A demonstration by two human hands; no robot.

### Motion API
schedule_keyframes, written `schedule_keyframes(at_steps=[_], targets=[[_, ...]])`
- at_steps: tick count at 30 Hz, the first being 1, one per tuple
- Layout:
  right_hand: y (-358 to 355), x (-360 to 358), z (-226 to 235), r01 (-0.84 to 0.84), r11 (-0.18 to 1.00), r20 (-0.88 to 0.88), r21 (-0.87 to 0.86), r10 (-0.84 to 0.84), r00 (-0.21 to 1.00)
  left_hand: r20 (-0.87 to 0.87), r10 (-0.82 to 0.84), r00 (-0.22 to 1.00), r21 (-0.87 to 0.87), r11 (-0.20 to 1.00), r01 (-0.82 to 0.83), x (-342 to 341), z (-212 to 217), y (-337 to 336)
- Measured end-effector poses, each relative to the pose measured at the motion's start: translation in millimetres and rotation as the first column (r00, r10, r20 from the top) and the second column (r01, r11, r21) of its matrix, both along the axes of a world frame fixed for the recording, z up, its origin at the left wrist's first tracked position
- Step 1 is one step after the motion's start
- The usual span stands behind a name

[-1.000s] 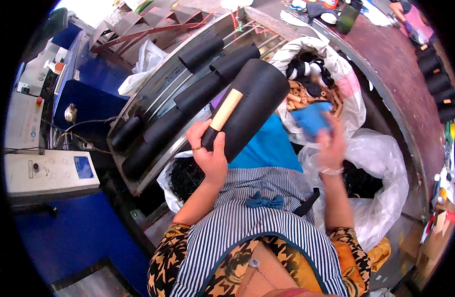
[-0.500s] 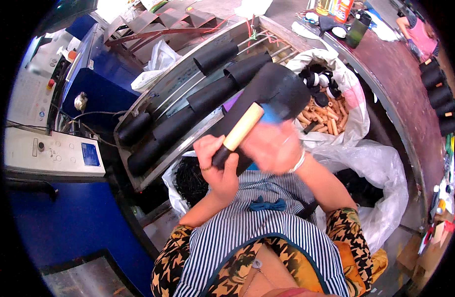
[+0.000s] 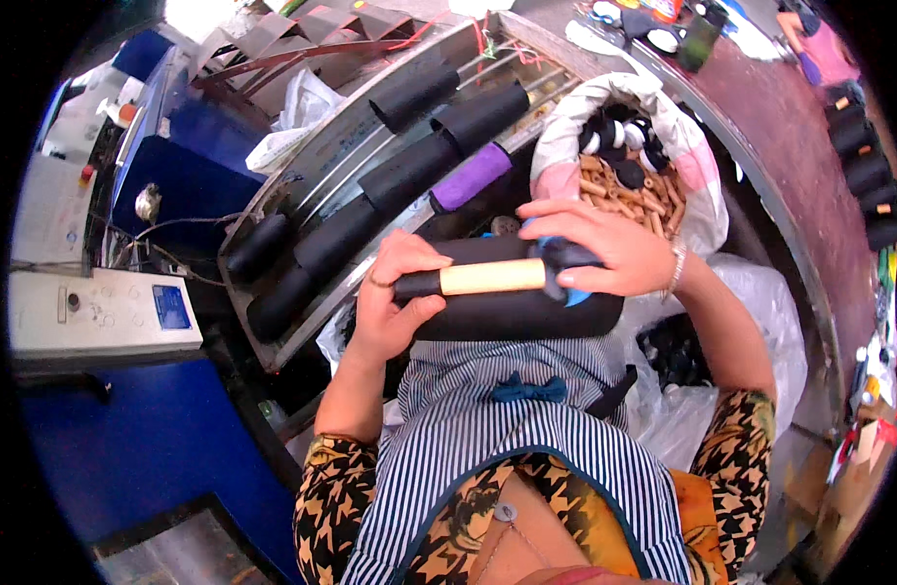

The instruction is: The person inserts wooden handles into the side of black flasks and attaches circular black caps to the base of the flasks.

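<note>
A wide black cylinder lies crosswise in front of my waist. Along its upper side runs a pale wooden tube handle with a dark piece at each end. My left hand is closed round the left end, thumb and fingers gripping its black piece. My right hand curls over the other end, its fingers around a dark end piece. Something bright blue shows between those fingers; I cannot tell what it is.
Several black cylinders and a purple one lie in a metal-framed trough ahead. A white sack holds wooden tubes and dark caps. Clear plastic bags stand at right, a blue machine at left. A co-worker is at far right.
The black cylinder and handle have swung from a slant to level and come nearer my body. My right hand has moved onto the handle's right end. The purple cylinder is now uncovered.
</note>
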State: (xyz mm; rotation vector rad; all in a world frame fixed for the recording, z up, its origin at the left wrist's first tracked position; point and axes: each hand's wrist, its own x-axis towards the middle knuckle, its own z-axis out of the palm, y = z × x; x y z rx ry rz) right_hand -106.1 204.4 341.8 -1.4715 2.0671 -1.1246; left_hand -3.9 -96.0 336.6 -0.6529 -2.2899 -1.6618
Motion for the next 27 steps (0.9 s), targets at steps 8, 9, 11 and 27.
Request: schedule_keyframes(at_steps=[8,9,11,27], targets=[[-7.9,20.7,-85.2,-0.008,0.999,0.999,-0.034,0.034,-0.025,0.306,-0.307,0.901,0.402,0.9,0.17,-23.8,-45.3,47.6],[12.0,26.1,-92.0,0.058,0.998,0.977,-0.013,0.025,-0.213,0.316,-0.288,0.904,0.456,0.881,0.121,-27.2,-60.6,41.0],[46.2,40.3,-151.6,0.364,0.931,0.914,-0.036,0.178,-0.365,0.451,-0.124,0.884,0.576,0.797,-0.182,-26.3,-68.0,37.0],[124.1,179.1,-249.7,0.98,-0.104,0.015,0.167,-0.994,-0.108,0.629,-0.039,0.777,0.416,0.861,-0.294,-18.8,-88.3,63.6]])
